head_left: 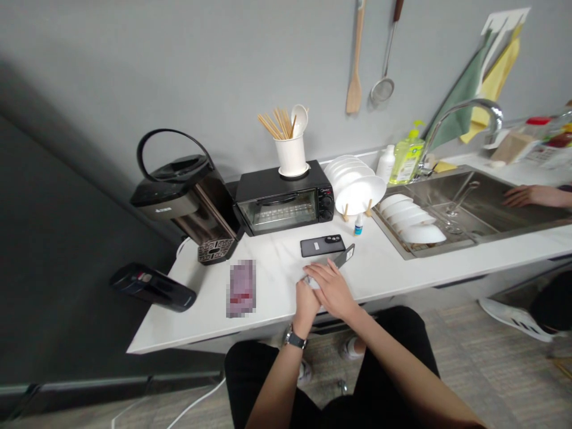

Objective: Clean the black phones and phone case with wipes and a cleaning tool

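Note:
Both hands meet over the counter's front edge. My left hand (306, 302), wearing a watch on its wrist, is closed around a small whitish thing (313, 282) that is mostly hidden. My right hand (334, 291) lies over it with bent fingers, pressed on the same thing; its kind cannot be made out. Just beyond the right fingers is a flat dark grey piece with a white label (345, 256); whether the hand touches it is unclear. A dark phone (322, 245) lies camera side up behind the hands. A small white-and-blue bottle (358, 225) stands farther back.
A pixelated purple rectangle (242, 289) and a dark flask (152, 287) lie left. Behind stand a drink dispenser (187, 205), a toaster oven (281, 202) and racked plates (355, 185). Bowls (411, 218) sit in the sink (482, 229), where another person's hand (529, 195) rests.

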A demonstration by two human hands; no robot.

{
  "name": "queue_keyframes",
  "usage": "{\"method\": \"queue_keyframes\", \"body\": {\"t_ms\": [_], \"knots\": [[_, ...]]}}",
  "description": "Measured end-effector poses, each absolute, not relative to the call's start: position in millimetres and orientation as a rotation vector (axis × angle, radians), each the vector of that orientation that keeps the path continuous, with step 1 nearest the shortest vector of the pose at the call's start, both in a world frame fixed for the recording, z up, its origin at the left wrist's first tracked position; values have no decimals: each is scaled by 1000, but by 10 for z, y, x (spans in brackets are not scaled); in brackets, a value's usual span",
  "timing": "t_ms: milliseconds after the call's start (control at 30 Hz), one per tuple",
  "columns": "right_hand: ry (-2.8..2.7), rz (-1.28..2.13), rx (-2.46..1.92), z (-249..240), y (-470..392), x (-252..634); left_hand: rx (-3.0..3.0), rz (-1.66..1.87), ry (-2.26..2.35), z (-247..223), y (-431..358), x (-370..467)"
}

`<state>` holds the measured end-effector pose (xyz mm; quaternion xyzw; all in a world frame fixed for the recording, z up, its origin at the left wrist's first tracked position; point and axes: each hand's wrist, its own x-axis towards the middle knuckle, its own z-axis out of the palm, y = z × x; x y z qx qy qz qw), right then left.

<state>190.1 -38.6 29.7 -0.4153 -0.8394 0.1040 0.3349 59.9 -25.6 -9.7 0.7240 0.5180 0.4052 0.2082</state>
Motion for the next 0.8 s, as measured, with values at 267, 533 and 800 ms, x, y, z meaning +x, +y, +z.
{"method": "queue_keyframes", "body": {"t_ms": [267,533,800], "knots": [[-1900,69,-1404,254,222,2782,2048,1104,1356,160,-306,674],[-2115,211,-1178,312,-286,1993,2043,1050,1516,-32,-293,599],[-2069,201,-1219,280,-273,2190,2055,1032,1446,56,-297,628]]}}
